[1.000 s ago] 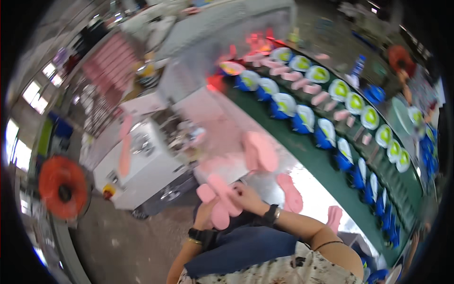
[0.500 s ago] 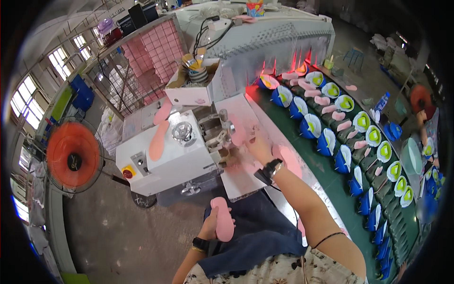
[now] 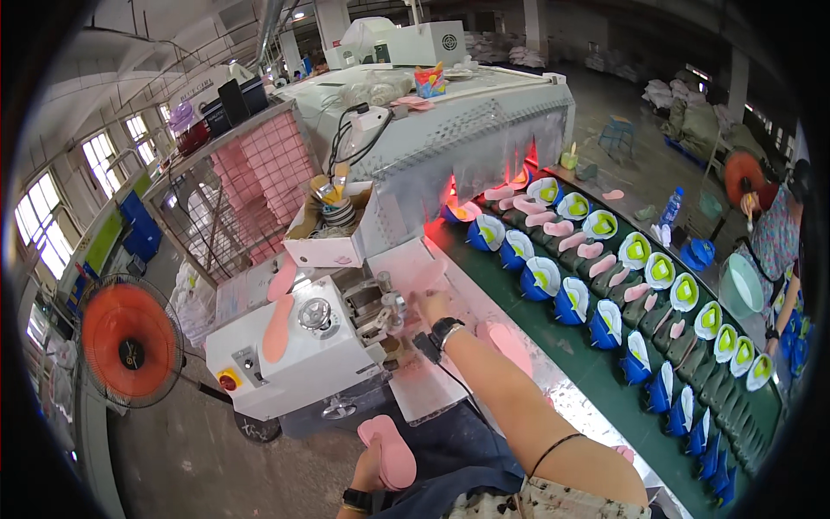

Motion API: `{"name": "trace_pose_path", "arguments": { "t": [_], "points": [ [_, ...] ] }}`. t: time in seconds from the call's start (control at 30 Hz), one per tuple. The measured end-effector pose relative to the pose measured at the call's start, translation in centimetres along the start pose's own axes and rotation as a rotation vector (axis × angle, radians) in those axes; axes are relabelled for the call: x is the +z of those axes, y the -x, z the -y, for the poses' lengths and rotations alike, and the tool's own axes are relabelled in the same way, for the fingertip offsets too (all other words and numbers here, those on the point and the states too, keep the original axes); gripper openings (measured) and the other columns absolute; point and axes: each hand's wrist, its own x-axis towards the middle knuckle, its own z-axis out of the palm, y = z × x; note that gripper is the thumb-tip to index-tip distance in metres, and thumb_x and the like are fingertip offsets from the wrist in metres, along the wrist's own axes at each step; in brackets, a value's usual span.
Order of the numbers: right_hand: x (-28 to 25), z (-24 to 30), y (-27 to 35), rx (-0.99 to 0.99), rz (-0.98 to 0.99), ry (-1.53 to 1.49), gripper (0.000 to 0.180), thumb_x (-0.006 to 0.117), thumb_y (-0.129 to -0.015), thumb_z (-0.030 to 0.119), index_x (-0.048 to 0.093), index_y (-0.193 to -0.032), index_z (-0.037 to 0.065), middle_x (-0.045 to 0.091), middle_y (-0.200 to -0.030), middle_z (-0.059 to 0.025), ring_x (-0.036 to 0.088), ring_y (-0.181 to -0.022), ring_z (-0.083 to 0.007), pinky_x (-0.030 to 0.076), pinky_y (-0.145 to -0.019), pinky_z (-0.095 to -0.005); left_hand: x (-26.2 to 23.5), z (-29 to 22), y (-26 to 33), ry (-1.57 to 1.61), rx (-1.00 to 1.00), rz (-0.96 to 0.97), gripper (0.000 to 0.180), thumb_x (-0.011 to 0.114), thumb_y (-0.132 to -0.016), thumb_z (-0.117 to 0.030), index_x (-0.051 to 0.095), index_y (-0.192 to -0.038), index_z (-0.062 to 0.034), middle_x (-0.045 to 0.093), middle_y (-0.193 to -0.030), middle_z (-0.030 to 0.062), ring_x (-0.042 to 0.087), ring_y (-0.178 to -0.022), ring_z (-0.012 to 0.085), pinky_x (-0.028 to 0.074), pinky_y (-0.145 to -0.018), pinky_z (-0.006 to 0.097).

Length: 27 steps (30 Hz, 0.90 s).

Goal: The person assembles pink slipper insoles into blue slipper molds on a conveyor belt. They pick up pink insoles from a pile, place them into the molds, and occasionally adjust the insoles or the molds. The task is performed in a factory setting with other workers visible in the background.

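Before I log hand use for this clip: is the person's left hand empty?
No, the left hand is gripping a pink sole-shaped piece, its thumb lying over the near side.

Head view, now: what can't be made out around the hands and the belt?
All in the head view:
- Right hand: fingertips hidden by the hand itself; its grip can't be told.
- Left hand: some fingers hidden behind the pink sole it holds.
- Green belt: far end hidden by the grey machine.
- Co-worker: partly cut off at the dark right rim.
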Motion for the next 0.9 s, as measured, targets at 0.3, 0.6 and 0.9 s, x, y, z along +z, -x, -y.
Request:
{"name": "trace_pose_path", "arguments": {
  "t": [0.3, 0.6, 0.9],
  "points": [
    [-29.8, -1.9, 7.5, 0.014, -0.575, -0.361, 0.035, 0.043, -0.098, 0.029, 0.039, -0.118, 0.0, 0.064, -0.081, -0.0165, 0.063, -0.046, -0.0241, 0.046, -0.033, -0.0273, 0.9, 0.1, -4.0, -0.078, -0.047, 0.168, 0.061, 0.042, -0.095, -0.053, 0.046, -0.129, -0.002, 0.058, -0.117, 0.0123, 0.06, -0.103, 0.026, 0.05, -0.087, 0.041],
    [-67.9, -17.3, 28.1, 0.41, -1.407, 0.715, 0.03, 0.061, -0.071, 0.01, 0.058, -0.098, -0.002, 0.066, -0.078, -0.0177, 0.067, -0.061, -0.0242, 0.053, -0.057, -0.0365, 5.2, -0.2, -6.5, -0.289, -0.063, 0.37, 0.059, 0.048, -0.091, -0.056, 0.05, -0.123, -0.0061, 0.059, -0.111, 0.009, 0.059, -0.1, 0.0264, 0.049, -0.088, 0.042],
    [-66.1, -14.3, 23.7, 0.375, -1.201, 0.86, 0.029, 0.062, -0.078, 0.023, 0.069, -0.101, 0.007, 0.067, -0.097, -0.0194, 0.064, -0.092, -0.0363, 0.05, -0.082, -0.0432, 7.6, -1.1, -3.3, -0.173, -0.072, 0.169, 0.056, 0.05, -0.089, -0.052, 0.05, -0.12, -0.0053, 0.059, -0.108, 0.0098, 0.058, -0.099, 0.0262, 0.048, -0.086, 0.041]
  ]
}}
